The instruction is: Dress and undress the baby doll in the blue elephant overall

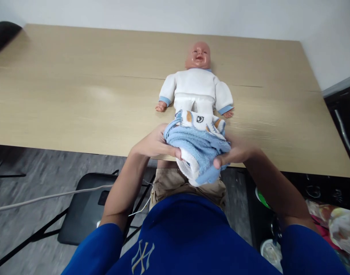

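Note:
A baby doll (195, 82) lies face up on the table, in a white long-sleeved top with light blue cuffs and white bottoms. In front of its lower body is a bunched light blue and white terry cloth (202, 143) with an animal-face pattern, which hides the doll's legs. My left hand (157, 145) grips the cloth's left side, thumb on top. On its right side my right hand (234, 151) is closed too, slightly blurred, thumb pressed on the blue fabric. The cloth hangs over the table's near edge; whether it is a garment or a towel I cannot tell.
The wooden table (77, 95) reaches to a white wall. A black folding chair (86, 208) stands at my left, with a pale cable (49, 199) crossing near it. Plastic bags (342, 229) and a white container (270, 252) are low on the right.

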The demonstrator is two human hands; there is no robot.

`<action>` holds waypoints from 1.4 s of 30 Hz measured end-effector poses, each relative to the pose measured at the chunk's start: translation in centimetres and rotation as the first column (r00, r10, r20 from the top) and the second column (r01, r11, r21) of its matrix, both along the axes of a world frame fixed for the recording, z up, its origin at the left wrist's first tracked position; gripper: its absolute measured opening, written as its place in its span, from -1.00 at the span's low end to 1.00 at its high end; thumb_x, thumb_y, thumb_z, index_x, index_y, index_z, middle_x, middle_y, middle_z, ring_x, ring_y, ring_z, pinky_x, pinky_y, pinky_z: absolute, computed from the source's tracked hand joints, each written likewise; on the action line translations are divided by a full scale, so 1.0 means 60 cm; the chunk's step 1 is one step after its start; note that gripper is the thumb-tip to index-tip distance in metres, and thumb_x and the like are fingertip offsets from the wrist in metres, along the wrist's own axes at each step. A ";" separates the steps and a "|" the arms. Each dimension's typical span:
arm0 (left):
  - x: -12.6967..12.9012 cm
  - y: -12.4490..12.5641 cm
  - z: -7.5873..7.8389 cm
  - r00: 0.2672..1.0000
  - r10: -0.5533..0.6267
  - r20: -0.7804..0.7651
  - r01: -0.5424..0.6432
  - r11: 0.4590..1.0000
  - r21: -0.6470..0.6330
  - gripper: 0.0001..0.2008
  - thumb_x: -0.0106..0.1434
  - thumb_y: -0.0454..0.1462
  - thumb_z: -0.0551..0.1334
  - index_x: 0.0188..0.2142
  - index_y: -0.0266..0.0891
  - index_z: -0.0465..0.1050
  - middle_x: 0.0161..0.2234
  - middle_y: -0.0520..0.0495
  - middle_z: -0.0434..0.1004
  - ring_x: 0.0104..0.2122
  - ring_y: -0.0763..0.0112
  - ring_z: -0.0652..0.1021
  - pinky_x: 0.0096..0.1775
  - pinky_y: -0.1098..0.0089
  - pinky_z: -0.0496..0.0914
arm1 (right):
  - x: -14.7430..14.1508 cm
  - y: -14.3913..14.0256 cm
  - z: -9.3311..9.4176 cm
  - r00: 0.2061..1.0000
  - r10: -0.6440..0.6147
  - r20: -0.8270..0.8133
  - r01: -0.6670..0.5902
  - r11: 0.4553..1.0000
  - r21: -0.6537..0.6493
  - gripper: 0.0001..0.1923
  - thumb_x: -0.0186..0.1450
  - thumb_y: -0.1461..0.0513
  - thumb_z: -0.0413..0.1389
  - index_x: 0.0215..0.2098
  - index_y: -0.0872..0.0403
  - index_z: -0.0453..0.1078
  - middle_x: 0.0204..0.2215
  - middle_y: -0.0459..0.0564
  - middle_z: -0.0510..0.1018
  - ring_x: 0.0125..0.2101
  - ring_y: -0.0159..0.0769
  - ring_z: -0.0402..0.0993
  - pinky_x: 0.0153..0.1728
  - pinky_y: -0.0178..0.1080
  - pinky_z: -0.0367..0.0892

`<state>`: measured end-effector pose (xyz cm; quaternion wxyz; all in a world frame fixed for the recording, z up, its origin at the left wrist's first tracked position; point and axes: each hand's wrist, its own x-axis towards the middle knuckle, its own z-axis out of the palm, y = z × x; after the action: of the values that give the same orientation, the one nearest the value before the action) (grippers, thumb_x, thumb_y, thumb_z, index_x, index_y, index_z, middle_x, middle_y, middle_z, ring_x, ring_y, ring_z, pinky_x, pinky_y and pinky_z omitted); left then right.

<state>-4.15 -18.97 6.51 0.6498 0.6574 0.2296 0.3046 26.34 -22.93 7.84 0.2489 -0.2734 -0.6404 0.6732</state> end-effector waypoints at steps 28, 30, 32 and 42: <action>0.046 -0.091 -0.079 0.781 0.543 -0.308 -0.558 0.829 0.046 -0.55 0.41 0.11 0.57 -0.02 -0.11 0.54 -0.22 -0.03 0.70 -0.23 0.23 0.67 -0.16 0.22 0.60 | -0.060 -0.012 -0.068 0.605 -0.687 0.403 0.424 0.706 0.567 -0.77 0.38 0.07 0.42 -0.06 -0.02 0.71 -0.16 0.13 0.86 -0.14 0.14 0.80 0.02 0.13 0.74; 0.050 -0.084 -0.090 0.778 0.541 -0.320 -0.562 0.827 0.030 -0.56 0.37 0.05 0.57 0.00 -0.11 0.53 -0.19 -0.02 0.72 -0.20 0.22 0.68 -0.12 0.23 0.58 | -0.062 -0.009 -0.075 0.562 -0.702 0.436 0.420 0.697 0.581 -0.79 0.35 0.04 0.44 -0.17 -0.03 0.68 -0.22 0.13 0.83 -0.20 0.14 0.78 -0.07 0.12 0.72; 0.053 -0.075 -0.098 0.773 0.546 -0.321 -0.572 0.820 0.017 -0.59 0.33 -0.01 0.55 -0.01 -0.12 0.53 -0.17 -0.02 0.72 -0.17 0.21 0.69 -0.08 0.23 0.56 | -0.064 -0.006 -0.079 0.533 -0.711 0.458 0.414 0.692 0.592 -0.77 0.34 0.02 0.45 -0.22 -0.03 0.65 -0.24 0.15 0.83 -0.21 0.17 0.78 -0.10 0.12 0.71; 0.067 0.009 -0.111 0.721 0.603 -0.342 -0.580 0.795 0.178 -0.77 0.46 -0.12 0.41 0.00 -0.09 0.48 -0.06 -0.07 0.77 -0.05 0.13 0.71 0.02 0.17 0.49 | -0.062 0.053 -0.089 0.513 -0.753 0.411 0.426 0.639 0.640 -0.68 0.38 0.03 0.43 -0.05 0.07 0.77 -0.11 0.24 0.90 -0.07 0.25 0.86 0.04 0.12 0.72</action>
<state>-0.14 -18.45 -0.12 0.4416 0.6145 0.5400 0.3685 22.64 -19.75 2.49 0.2890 -0.6279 -0.6853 0.2294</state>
